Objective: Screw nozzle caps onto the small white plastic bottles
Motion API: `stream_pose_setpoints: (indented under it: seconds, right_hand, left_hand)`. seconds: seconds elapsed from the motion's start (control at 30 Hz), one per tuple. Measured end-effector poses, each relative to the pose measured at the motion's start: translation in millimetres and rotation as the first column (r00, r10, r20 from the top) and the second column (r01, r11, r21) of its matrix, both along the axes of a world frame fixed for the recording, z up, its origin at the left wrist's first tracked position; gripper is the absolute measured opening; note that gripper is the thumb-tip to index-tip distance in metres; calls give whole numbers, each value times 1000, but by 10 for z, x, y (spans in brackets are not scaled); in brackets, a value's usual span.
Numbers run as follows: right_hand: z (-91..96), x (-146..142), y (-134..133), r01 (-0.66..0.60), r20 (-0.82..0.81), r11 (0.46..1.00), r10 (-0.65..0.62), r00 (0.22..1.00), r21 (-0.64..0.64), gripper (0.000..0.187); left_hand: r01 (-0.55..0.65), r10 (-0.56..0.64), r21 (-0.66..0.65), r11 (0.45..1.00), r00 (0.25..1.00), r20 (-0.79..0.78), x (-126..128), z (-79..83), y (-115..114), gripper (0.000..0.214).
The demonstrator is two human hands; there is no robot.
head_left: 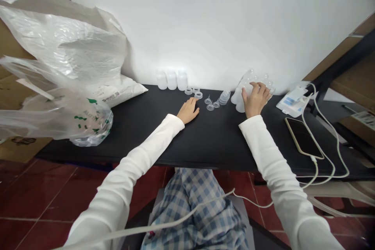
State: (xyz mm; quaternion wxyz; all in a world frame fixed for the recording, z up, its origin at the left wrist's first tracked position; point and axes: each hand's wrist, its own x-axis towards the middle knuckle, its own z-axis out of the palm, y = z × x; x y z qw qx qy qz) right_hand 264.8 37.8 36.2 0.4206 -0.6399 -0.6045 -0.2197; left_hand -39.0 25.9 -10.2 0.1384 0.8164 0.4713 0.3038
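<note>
My left hand (189, 111) lies low over the black table, fingers stretched forward, its fingertips at the nearest of three clear plastic rings (198, 95). Behind the rings, three white bottles (172, 80) stand against the wall. To the right of that hand are several clear teats (210, 107) and a stack of clear caps (224, 97). At the pile of white, translucent bottles (240, 103), some with teat-like tips, my right hand (255, 99) curls its thumb and fingers around one bottle; its grip is partly hidden.
A large white plastic sack (73, 47) and a clear printed bag (90, 121) occupy the table's left side. On the right lie a phone (304, 137) with a white cable (336, 140) and a white-and-blue packet (293, 101). A white wall (205, 27) rises behind the table (205, 144).
</note>
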Motion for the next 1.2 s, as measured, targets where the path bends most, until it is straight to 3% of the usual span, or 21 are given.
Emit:
stream_pose_setpoints:
  seconds: [0.23, 0.33, 0.37, 0.43, 0.5, 0.63, 0.73, 0.8, 0.87, 0.97, 1.07, 1.2]
  right_hand:
    - [-61, -170, -66, -8, 36, 1000, 7, 999, 24, 49]
    - [-133, -385, -125, -221, 171, 972, 233, 957, -84, 38]
    - [-158, -467, -144, -332, 235, 927, 366, 900, -173, 34]
    - [-208, -626, -172, -504, 310, 783, 613, 727, -366, 32]
    - [-253, -748, -183, -547, 334, 691, 715, 614, -473, 35]
    - [-323, -808, -162, -484, 353, 716, 682, 641, -503, 39]
    - [-343, -760, -144, -464, 325, 730, 657, 680, -502, 34]
    - [-335, -737, -144, -475, 290, 722, 658, 694, -503, 29]
    - [-317, -732, -151, -495, 248, 714, 662, 707, -495, 25]
    - [-294, -748, -173, -574, 134, 688, 684, 717, -444, 21]
    - [-305, -800, -218, -708, -95, 627, 724, 684, -325, 19]
    - [-350, -949, -331, -798, -353, 586, 723, 594, -141, 26]
  left_hand:
    - [-47, 47, -2, 999, 998, -45, 119, 37, 188, 58]
    - [-82, 81, -13, 997, 996, -33, 174, 40, 288, 56]
    - [-94, 93, -13, 996, 995, -34, 185, 39, 311, 53]
    - [-110, 109, -4, 994, 993, -47, 193, 34, 334, 45]
    - [-119, 119, 9, 993, 991, -61, 183, 25, 330, 35]
    - [-132, 132, 2, 991, 991, -1, 142, 4, 285, 13]
    - [-118, 128, -59, 991, 973, 193, 131, 9, 236, 11]
    - [-116, 176, -169, 979, 900, 400, 143, 30, 193, 18]
    - [-77, 282, -348, 934, 757, 589, 166, 59, 138, 22]
    - [145, 393, -543, 827, 543, 742, 197, 106, 40, 26]
    - [353, 377, -535, 767, 428, 822, 212, 146, -43, 31]
    - [396, 396, -521, 756, 358, 846, 222, 171, -61, 33]
